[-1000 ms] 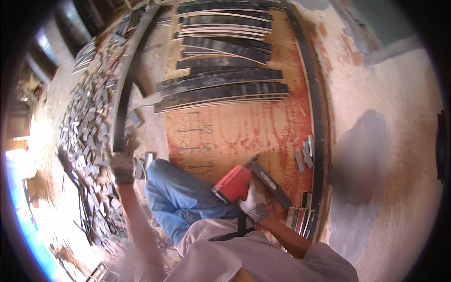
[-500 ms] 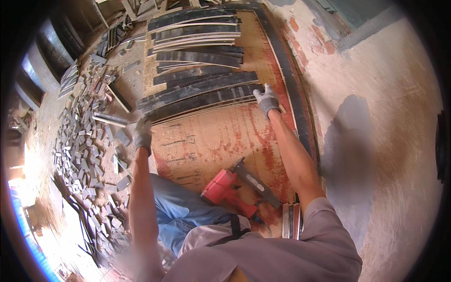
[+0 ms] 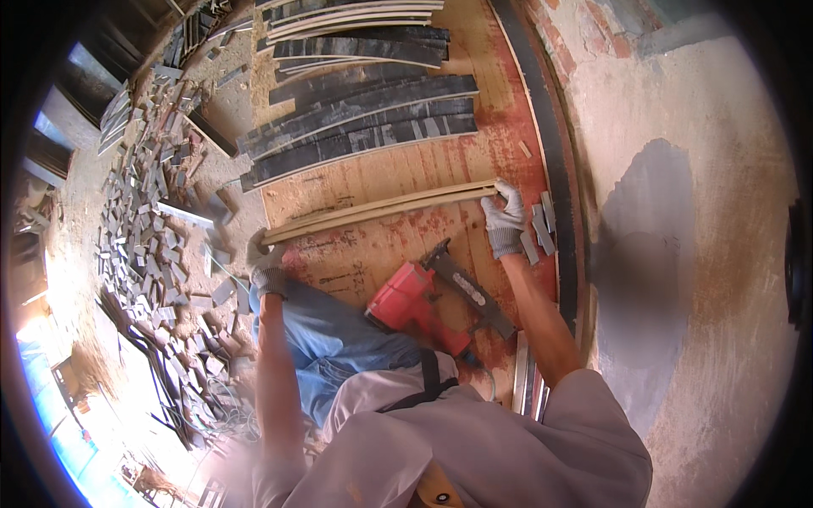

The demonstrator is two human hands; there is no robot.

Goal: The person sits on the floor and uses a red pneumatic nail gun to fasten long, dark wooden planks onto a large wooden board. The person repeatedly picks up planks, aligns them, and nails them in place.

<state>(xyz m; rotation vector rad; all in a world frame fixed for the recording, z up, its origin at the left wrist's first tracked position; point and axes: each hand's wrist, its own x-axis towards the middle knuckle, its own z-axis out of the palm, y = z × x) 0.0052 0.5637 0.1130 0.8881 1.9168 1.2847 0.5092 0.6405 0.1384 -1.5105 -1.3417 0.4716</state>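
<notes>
Two long, narrow plywood strips [image 3: 381, 208], edge up and side by side, span the space between my hands. My left hand [image 3: 268, 264], in a grey work glove, is closed on their left end. At the right end, my gloved right hand [image 3: 506, 222] pinches them between thumb and fingers. Beneath them lies a broad plywood board [image 3: 423, 161] with red stains. Nearer my body, a red and dark grey nail gun [image 3: 405, 296] lies on the board beside my knee. Farther off, black-faced plywood strips [image 3: 364, 135] lie flat in rows.
Several small grey blocks [image 3: 542, 227] rest right of my right hand. A dark strip [image 3: 555, 161] runs along the board's right edge. Scattered offcuts [image 3: 157, 245] cover the floor at left. A patched wall [image 3: 703, 212] rises at right. More strips [image 3: 525, 372] lie by my right elbow.
My hands have come nearer my body, bringing the pair of strips away from the black-faced rows. The small blocks by my right hand now show. The view has shifted slightly.
</notes>
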